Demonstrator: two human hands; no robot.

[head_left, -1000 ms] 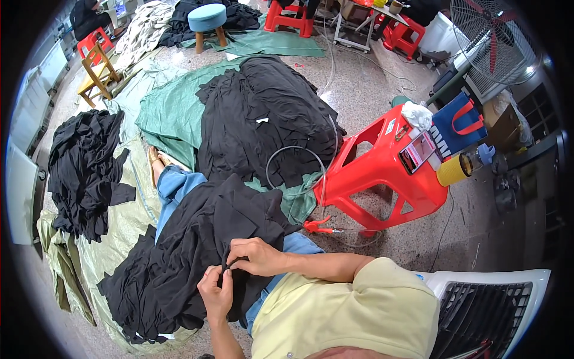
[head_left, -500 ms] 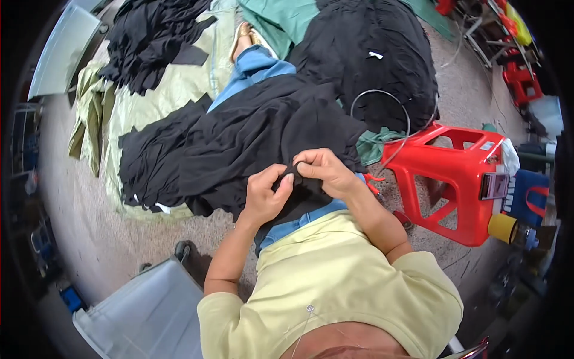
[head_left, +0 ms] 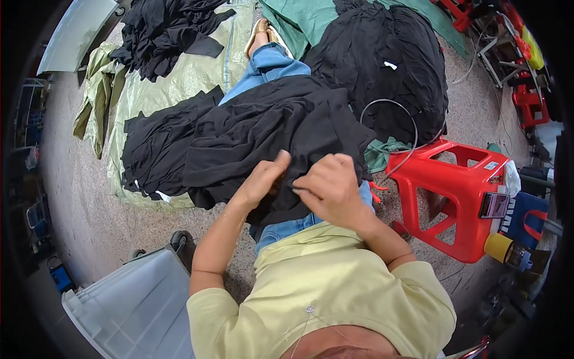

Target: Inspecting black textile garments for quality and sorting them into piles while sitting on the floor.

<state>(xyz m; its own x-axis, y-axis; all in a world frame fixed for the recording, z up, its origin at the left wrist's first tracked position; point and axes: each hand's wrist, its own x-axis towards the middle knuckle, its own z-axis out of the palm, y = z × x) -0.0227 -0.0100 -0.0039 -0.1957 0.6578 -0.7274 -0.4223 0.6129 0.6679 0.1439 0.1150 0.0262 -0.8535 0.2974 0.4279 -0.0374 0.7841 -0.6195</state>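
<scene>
A black garment (head_left: pixel 239 140) of thin, wrinkled fabric is spread across my lap and stretches off to the left. My right hand (head_left: pixel 330 190) has its fingers curled and pinches a bit of this fabric, thumb toward the middle. Just left of it, my left hand (head_left: pixel 261 181) rests against the garment with its thumb raised and apart; its other fingers are partly hidden by shadow and cloth. A narrow gap of dark fabric lies between the two hands.
Beyond my lap sit a large black cloth bundle (head_left: pixel 382 66) and another black heap (head_left: pixel 170 36) on a pale woven sheet (head_left: pixel 185 78). A red plastic stool (head_left: pixel 418 185) stands right, with a phone (head_left: pixel 494 205) at its side. At lower left is a grey-white bin (head_left: pixel 137 299).
My hands were pinching the fabric together, fingertips nearly touching. Now they are apart: the left has let go with its thumb lifted, and the right has turned, back upward. The view has shifted slightly.
</scene>
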